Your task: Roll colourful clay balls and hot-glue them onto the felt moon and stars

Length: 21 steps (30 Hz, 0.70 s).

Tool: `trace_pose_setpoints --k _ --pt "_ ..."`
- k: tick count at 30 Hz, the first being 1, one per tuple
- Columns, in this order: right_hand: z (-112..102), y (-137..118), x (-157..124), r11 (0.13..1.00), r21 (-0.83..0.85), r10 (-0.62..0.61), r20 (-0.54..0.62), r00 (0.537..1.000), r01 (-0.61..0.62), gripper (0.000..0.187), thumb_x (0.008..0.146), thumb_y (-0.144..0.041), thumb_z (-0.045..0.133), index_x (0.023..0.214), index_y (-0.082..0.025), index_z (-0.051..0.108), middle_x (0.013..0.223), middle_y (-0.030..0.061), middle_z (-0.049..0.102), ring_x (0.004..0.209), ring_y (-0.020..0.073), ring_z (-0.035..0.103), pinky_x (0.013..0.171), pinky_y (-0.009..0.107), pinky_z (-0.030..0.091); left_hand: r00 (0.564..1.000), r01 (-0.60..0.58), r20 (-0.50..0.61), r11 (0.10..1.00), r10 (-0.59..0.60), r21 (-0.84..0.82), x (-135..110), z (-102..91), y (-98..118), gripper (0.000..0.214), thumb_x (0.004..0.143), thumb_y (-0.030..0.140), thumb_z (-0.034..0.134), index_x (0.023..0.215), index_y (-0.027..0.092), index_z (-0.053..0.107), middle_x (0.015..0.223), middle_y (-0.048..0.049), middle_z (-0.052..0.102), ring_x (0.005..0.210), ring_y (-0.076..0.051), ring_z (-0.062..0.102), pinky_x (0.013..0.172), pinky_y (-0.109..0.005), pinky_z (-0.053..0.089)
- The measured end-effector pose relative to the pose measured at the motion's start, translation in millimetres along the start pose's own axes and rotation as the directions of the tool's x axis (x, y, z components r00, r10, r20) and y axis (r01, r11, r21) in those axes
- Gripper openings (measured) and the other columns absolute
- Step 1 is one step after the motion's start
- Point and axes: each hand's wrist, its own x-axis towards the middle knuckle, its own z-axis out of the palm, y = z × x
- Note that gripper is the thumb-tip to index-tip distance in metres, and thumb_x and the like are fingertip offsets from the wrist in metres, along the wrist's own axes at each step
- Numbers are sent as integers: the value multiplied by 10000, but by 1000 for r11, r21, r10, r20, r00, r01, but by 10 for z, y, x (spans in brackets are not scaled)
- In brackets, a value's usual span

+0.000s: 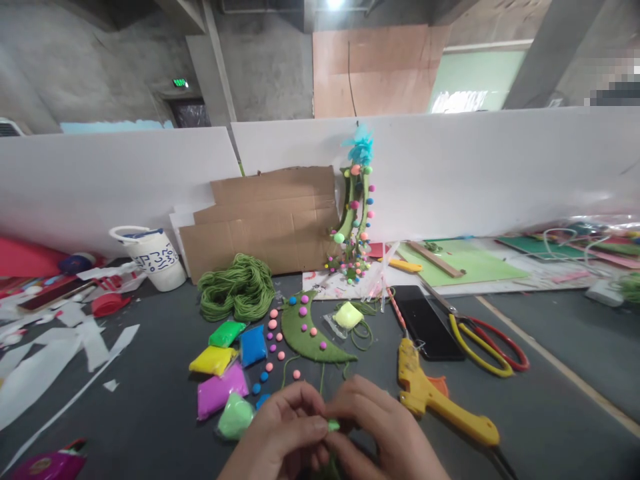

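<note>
Low in the head view, my left hand [285, 427] and my right hand [377, 423] meet with fingers pinched around a small piece of light-green clay [333, 425]. Some dark green material shows under them, mostly hidden by the fingers. Just beyond lies a green crescent [313, 345] dotted with pink, purple and blue balls, with thin strands trailing toward me. Loose small balls [269, 367] are lined up to its left. Farther left are soft packets of clay: yellow [213, 361], blue [253, 346], purple [223, 391] and pale green [236, 417].
A yellow glue gun [447, 410], black phone [425, 323] and scissors [487, 343] lie on the right. Green yarn [236, 288] sits before cardboard [270, 233]. A decorated green hanging piece [355, 213] stands at the back. Paper scraps [45, 353] and a white bucket [163, 263] are left.
</note>
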Motion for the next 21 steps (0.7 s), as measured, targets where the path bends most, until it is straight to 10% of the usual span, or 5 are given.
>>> trace_pose_setpoints --k 21 --pt "7 20 -23 982 -54 179 -12 984 -180 101 815 -192 575 768 -199 664 651 6 620 590 141 589 547 207 434 1000 14 16 998 -15 59 -17 47 -39 322 633 397 780 677 154 574 487 31 592 365 -32 484 386 -127 319"
